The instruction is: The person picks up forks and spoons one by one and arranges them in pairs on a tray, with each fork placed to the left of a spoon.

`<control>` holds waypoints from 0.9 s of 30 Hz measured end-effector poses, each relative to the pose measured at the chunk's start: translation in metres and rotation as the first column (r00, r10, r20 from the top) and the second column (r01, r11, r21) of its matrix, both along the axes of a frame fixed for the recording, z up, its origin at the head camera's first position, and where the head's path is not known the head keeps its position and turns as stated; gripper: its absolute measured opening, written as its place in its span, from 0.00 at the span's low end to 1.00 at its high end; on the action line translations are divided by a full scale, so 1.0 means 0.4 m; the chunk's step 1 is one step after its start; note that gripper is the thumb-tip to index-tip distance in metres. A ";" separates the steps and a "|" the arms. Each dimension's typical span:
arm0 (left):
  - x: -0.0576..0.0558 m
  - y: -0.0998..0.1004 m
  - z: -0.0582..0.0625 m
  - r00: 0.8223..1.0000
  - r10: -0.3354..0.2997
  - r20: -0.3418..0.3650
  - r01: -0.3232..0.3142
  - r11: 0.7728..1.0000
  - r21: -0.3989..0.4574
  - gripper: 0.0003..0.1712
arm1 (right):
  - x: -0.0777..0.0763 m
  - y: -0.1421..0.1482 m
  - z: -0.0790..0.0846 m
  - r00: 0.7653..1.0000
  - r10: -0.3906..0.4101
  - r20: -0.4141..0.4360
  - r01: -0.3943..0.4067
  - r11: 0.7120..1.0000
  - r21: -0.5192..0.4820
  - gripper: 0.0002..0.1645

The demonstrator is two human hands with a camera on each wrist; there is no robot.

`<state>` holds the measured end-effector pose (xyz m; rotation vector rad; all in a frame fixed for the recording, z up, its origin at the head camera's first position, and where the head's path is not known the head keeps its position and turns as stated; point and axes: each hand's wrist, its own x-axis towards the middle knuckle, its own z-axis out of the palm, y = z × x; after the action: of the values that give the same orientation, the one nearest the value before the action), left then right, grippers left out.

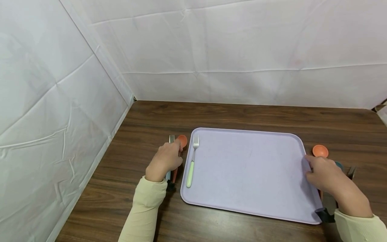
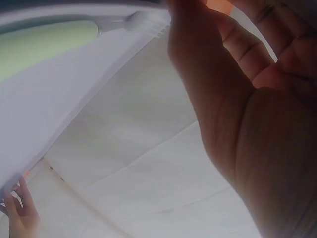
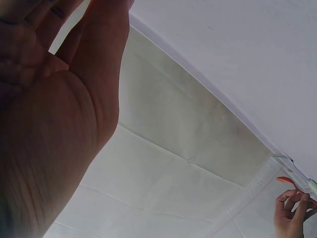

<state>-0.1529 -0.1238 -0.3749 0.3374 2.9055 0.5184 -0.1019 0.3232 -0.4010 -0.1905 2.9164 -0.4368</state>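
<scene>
A lilac tray (image 1: 248, 168) lies on the wooden table, with a green-handled fork (image 1: 190, 173) along its left side. Beside that side, my left hand (image 1: 165, 159) pinches an orange spoon (image 1: 182, 140); the right wrist view shows the spoon (image 3: 286, 180) between its fingers. A fork with a pale blue handle (image 1: 168, 175) lies partly under this hand. My right hand (image 1: 329, 176) touches the tray's right edge with extended fingers. Another orange spoon (image 1: 320, 151) lies just beyond its fingers, its handle mostly hidden by the hand.
Right of my right hand, a dark teal item (image 1: 339, 165) and the head of a metal fork (image 1: 351, 172) show in part. White cloth walls (image 1: 235, 53) stand behind and left of the table (image 1: 242, 116).
</scene>
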 end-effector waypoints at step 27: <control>0.003 0.042 -0.009 0.980 -0.087 -0.177 0.095 0.995 0.037 0.06 | 0.006 -0.009 0.000 1.000 -0.009 -0.003 0.009 1.000 -0.014 0.29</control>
<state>-0.1519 -0.1072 -0.3784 0.5468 3.0318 0.5677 -0.0994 0.3195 -0.4009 -0.1801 2.9187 -0.4586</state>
